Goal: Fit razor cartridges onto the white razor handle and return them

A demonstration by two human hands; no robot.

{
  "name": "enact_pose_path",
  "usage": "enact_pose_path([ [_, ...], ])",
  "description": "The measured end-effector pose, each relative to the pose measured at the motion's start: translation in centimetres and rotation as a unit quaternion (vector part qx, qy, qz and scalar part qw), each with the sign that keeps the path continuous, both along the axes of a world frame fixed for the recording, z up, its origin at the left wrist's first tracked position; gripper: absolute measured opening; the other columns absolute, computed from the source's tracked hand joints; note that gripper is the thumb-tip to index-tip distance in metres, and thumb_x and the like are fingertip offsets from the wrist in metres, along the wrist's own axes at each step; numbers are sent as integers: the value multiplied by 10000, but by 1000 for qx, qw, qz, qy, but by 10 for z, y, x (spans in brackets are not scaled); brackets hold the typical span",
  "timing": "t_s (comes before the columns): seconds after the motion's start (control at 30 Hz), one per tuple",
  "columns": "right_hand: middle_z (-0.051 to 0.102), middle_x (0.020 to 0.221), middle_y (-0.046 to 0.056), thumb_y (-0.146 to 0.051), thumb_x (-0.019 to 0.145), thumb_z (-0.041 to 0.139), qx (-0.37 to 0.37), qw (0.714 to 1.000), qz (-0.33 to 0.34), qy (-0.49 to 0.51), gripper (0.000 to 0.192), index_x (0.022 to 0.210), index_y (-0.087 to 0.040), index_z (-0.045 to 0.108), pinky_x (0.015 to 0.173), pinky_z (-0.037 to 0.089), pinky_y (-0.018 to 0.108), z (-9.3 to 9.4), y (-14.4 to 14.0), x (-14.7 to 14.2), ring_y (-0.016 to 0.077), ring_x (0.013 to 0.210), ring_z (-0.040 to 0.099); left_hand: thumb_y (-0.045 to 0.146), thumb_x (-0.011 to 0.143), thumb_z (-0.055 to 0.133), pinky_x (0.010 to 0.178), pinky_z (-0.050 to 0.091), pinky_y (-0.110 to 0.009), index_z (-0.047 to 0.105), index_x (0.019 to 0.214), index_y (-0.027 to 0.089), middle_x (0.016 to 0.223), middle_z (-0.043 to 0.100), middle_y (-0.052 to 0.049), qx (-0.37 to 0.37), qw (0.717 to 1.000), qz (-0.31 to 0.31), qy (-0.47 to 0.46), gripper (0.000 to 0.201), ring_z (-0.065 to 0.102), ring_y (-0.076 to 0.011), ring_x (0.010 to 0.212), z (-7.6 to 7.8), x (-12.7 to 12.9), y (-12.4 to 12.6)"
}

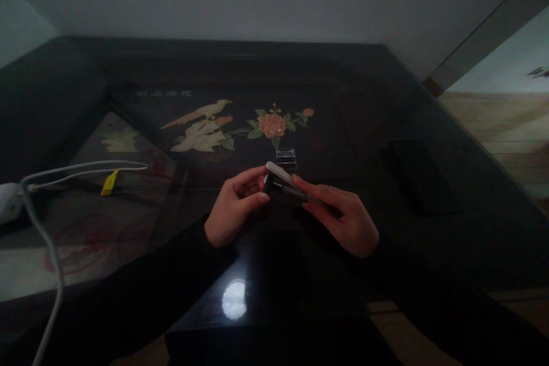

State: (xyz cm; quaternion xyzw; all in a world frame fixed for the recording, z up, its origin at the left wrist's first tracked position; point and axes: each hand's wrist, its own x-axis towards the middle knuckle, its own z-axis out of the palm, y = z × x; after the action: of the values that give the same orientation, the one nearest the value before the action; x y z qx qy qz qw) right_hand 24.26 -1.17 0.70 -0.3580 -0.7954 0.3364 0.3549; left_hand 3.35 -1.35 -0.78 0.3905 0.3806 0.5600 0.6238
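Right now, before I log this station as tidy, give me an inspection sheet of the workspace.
Surface: dark glossy table with bird-and-flower inlay; lamp glare near front edge.
Job's things: small stapler-like tool, white top, dark body, held above the table.
Clutter: small clear box just beyond the tool; flat dark object to the right.
Hands: left hand and right hand both grip the tool.
Cables: white cable with yellow tag, far left.
Surroundings: pale wall, wooden floor at right.
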Motion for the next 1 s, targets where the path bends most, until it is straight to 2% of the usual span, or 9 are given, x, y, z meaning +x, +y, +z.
enact_pose_path([
  [0.07, 726, 1115, 42, -127, 900, 537, -1, 1000, -4, 7, 464, 1335, -286, 559, 775, 538, 291, 0, 1, 0, 163, 863, 673, 333, 541, 891, 587, 403, -206, 753, 968, 197, 645, 594, 36, -3, 1000, 8, -2, 469, 499, -83, 596, -1, 0, -1],
  [0.13, 712, 1162, 41, -133, 900, 541, -4, 1000, -7, 9, 465, 1337, -293, 556, 770, 539, 291, -1, 1, 0, 167, 885, 676, 326, 542, 889, 570, 394, -204, 751, 971, 189, 633, 584, 38, -6, 1000, 10, 0, 471, 490, -83, 586, 0, 1, -1],
  [0.27, 745, 949, 19, -147, 901, 549, -10, 1000, 6, 4, 453, 1334, -279, 560, 663, 528, 251, 0, -1, 0, 127, 687, 634, 336, 579, 871, 568, 398, -205, 739, 1031, 184, 650, 598, 27, 2, 1000, -8, -4, 495, 485, -88, 584, 2, 1, -2],
  [0.33, 733, 896, 16, -145, 899, 554, -1, 1000, 21, 7, 445, 1325, -272, 570, 649, 519, 243, 1, -2, 0, 121, 665, 611, 335, 596, 866, 583, 410, -203, 738, 1042, 192, 665, 613, 22, 13, 1000, -15, -10, 486, 499, -87, 593, 3, 1, -1],
  [0.57, 724, 983, 36, -142, 905, 550, 0, 997, 66, 32, 440, 1322, -281, 572, 652, 516, 233, 0, -5, 0, 122, 724, 621, 342, 571, 883, 644, 455, -217, 760, 983, 202, 762, 692, -17, 12, 1000, 0, -19, 452, 580, -121, 690, 5, 2, 0],
  [0.8, 713, 870, 5, -148, 908, 552, 11, 999, 27, 14, 439, 1323, -292, 568, 627, 498, 225, -1, -3, -1, 110, 664, 580, 313, 586, 876, 629, 461, -189, 751, 998, 207, 732, 658, 13, 19, 1000, -5, -6, 444, 544, -80, 624, 2, -1, 1],
  [1.0, 738, 955, 19, -133, 902, 545, -2, 1000, -1, 7, 448, 1324, -280, 569, 697, 523, 258, -1, 0, -1, 134, 741, 636, 343, 539, 893, 565, 420, -189, 760, 989, 196, 661, 606, 22, 8, 1000, 6, 10, 491, 499, -80, 586, -3, -2, 0],
])
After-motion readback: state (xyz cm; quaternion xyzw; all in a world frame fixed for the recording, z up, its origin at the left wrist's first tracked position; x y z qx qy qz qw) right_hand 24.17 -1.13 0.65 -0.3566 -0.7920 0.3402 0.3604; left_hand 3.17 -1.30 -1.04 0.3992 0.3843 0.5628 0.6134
